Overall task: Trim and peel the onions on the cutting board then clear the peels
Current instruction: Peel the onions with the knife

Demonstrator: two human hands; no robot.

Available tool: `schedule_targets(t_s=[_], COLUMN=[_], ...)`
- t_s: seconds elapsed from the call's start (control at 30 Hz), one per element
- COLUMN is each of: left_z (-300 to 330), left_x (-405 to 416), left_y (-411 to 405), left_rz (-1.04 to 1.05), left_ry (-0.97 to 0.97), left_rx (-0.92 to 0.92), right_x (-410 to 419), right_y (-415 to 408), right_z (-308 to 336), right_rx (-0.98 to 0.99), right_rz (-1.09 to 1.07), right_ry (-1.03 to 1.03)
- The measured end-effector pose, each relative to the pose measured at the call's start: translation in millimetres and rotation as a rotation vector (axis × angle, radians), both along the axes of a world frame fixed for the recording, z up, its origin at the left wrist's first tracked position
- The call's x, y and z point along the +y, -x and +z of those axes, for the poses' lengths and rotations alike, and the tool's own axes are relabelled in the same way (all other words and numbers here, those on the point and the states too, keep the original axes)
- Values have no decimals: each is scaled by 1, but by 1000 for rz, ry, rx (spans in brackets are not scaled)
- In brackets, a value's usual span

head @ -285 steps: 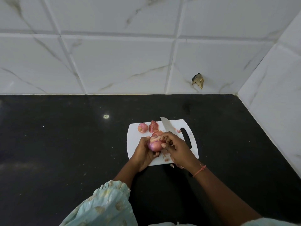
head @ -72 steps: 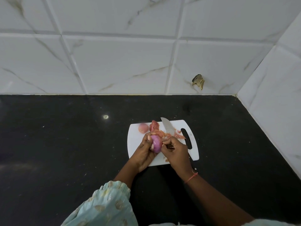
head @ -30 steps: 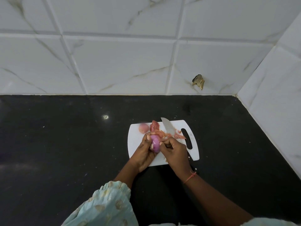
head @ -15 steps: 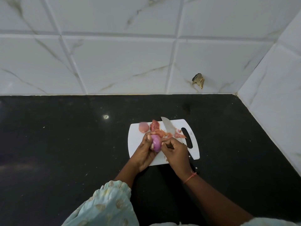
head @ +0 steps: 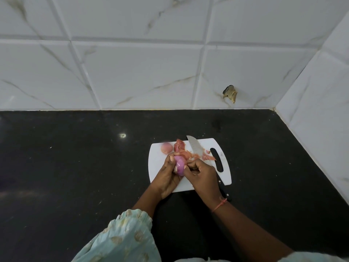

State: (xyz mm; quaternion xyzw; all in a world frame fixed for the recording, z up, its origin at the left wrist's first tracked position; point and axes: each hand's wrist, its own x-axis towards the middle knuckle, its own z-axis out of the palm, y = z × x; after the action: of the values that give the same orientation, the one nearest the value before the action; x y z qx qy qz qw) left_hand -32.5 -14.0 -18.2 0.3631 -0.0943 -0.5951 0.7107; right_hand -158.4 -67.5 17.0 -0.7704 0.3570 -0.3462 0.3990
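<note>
A white cutting board [head: 156,165] lies on the black counter. Above it my left hand [head: 166,178] grips a purple, mostly peeled onion [head: 179,165]. My right hand [head: 202,174] sits against the onion's right side, its fingertips pinching at the skin. A second onion [head: 166,148], pale pink, rests at the board's far left corner. Reddish peels [head: 186,152] lie piled along the far edge. A knife [head: 195,147] lies across the board with its blade pointing away; my right hand hides most of its dark handle.
The black counter [head: 75,167] spreads wide to the left and right of the board. White tiled walls stand behind and on the right, meeting in a corner. A chipped spot [head: 230,93] marks the back wall.
The onion has lost most of its reddish skin and now shows purple. More peels have gathered by the knife. In the last second my hands have barely shifted.
</note>
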Motion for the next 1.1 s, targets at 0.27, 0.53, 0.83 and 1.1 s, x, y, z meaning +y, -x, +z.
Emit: schedule_targets(t_s=[0.27, 0.53, 0.83, 1.1], left_z=[1, 1, 0, 1], left_x=[0, 0, 1, 0], left_y=[0, 1, 0, 0], left_rz=[-10, 2, -10, 0], left_ry=[-14, -40, -38, -59], left_rx=[-2, 8, -20, -40], right_x=[-2, -1, -1, -1], right_y=[3, 2, 0, 0], right_z=[-7, -4, -4, -7], right_rx=[41, 79, 57, 82], right_rz=[1, 10, 25, 3], right_ry=[61, 103, 74, 108])
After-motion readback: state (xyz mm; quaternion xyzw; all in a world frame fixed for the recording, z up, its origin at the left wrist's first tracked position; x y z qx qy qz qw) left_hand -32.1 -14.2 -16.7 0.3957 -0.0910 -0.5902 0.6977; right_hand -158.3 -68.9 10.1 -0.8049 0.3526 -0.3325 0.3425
